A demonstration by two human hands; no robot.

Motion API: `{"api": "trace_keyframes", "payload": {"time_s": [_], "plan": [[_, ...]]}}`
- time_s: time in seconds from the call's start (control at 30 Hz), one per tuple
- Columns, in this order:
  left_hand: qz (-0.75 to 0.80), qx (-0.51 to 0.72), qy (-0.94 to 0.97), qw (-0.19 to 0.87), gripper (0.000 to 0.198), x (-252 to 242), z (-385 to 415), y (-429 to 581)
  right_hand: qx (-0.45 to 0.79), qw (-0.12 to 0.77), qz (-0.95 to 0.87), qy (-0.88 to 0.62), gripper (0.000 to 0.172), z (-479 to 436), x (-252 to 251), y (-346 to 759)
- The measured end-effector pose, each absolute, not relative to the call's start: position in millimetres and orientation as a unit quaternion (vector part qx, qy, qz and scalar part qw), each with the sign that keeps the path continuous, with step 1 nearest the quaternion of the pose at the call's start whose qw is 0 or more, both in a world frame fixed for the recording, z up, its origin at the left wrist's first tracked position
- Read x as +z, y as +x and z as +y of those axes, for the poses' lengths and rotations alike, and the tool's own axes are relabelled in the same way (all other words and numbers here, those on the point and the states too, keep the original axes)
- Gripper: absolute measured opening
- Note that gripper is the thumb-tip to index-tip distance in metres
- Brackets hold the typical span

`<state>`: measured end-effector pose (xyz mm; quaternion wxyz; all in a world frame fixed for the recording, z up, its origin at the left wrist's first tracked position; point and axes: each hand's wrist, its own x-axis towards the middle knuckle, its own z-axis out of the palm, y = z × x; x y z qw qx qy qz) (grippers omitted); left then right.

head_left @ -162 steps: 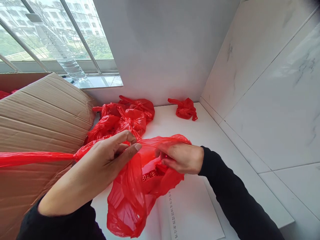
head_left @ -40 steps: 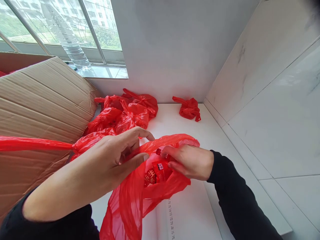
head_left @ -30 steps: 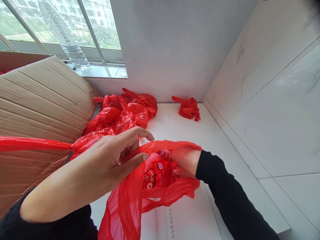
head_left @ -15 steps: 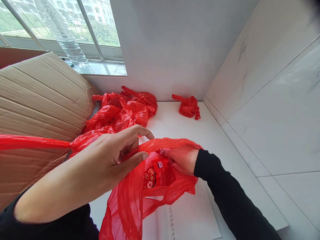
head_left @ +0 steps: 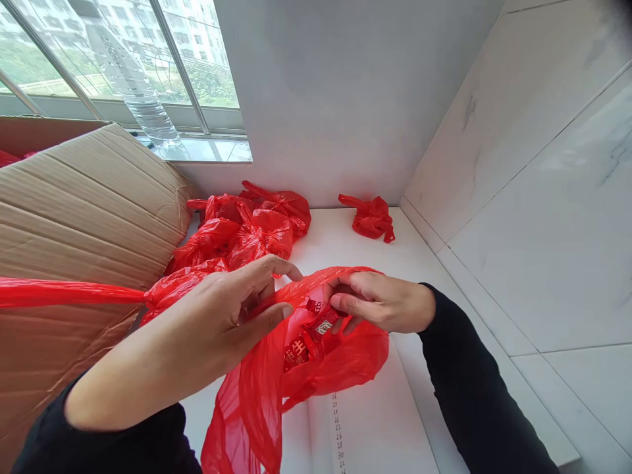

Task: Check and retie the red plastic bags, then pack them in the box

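Note:
A thin red plastic bag point(head_left: 353, 365) hangs open in front of me, its long handle side draped down at the left. My left hand point(head_left: 247, 299) is closed on the left edge of its mouth, thumb and fingers round the film. My right hand point(head_left: 388, 303) is at the bag's mouth, thumb and fingers pinching a small red packet point(head_left: 324, 324) with a pale label. Beneath that lies another red packet point(head_left: 296, 353) with gold characters. The right fingertips are partly hidden behind the packet and the bag.
Several knotted red bags point(head_left: 261, 230) lie by the wall, beside a cardboard box point(head_left: 89, 204). A smaller red bag point(head_left: 372, 217) sits further right. An open notebook point(head_left: 370, 428) with handwritten numbers is below the bag. On the windowsill stands a clear bottle point(head_left: 153, 118).
My right hand has come up and partly out of the bag, turning, with a packet now in its fingers. My left hand keeps its hold on the bag. The view has tilted slightly.

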<state>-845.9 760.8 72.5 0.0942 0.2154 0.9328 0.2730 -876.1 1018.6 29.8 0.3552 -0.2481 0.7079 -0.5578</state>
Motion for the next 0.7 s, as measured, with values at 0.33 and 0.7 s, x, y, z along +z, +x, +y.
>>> {"api": "trace_keyframes", "payload": {"time_s": [0.33,0.7], "plan": [[0.931,0.284,0.208,0.099,0.030,73.2,760.4,-844.8,-0.479,0.253,0.815,-0.209,0.016,1010.2,18.2,-874.8],[0.926,0.307,0.214,0.052,0.030,68.5,759.7,-846.1,-0.261,0.151,0.909,-0.287,0.025,996.0,-2.3,-870.6]]}}
